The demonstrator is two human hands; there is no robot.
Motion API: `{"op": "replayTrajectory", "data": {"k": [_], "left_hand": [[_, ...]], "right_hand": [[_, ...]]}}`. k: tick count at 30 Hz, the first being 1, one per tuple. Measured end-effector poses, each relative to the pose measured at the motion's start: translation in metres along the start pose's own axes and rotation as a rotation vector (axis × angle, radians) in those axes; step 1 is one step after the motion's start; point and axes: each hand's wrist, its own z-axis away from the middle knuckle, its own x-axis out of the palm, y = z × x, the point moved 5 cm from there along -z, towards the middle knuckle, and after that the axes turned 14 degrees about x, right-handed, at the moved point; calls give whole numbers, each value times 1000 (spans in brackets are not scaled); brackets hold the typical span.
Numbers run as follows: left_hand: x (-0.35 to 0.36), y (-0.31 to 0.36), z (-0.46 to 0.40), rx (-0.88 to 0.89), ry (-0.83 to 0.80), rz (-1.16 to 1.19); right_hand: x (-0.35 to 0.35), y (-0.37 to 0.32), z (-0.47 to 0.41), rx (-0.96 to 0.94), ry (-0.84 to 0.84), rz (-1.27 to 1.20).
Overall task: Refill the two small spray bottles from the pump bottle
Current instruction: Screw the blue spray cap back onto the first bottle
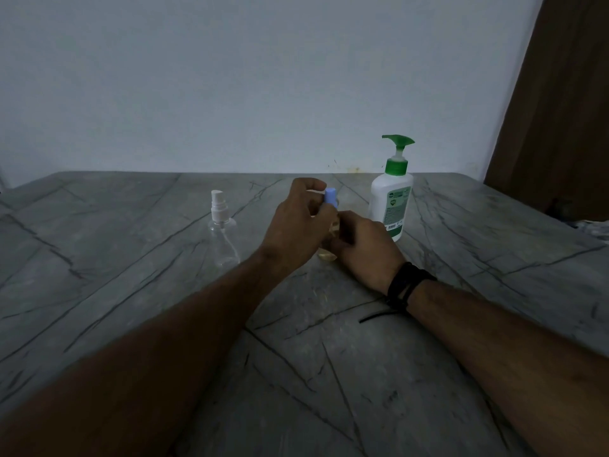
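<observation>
Blue-capped spray bottle [329,225] at frame centre holds yellowish liquid; left hand [296,225] pinches its cap, right hand [365,245] grips its body. Clear spray bottle [222,232] left looks empty.

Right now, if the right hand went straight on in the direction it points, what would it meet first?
The right hand points up and left, at the small bottle with the blue cap that it already grips together with the left hand. Beyond that it would probably meet the left hand; depth is unclear.
</observation>
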Motion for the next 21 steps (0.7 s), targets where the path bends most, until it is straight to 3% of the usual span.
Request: {"op": "replayTrajectory", "data": {"k": [21], "left_hand": [[-1,-4,-2,13,-42,-47]], "right_hand": [[-1,-1,2,30,-8,-23]]}}
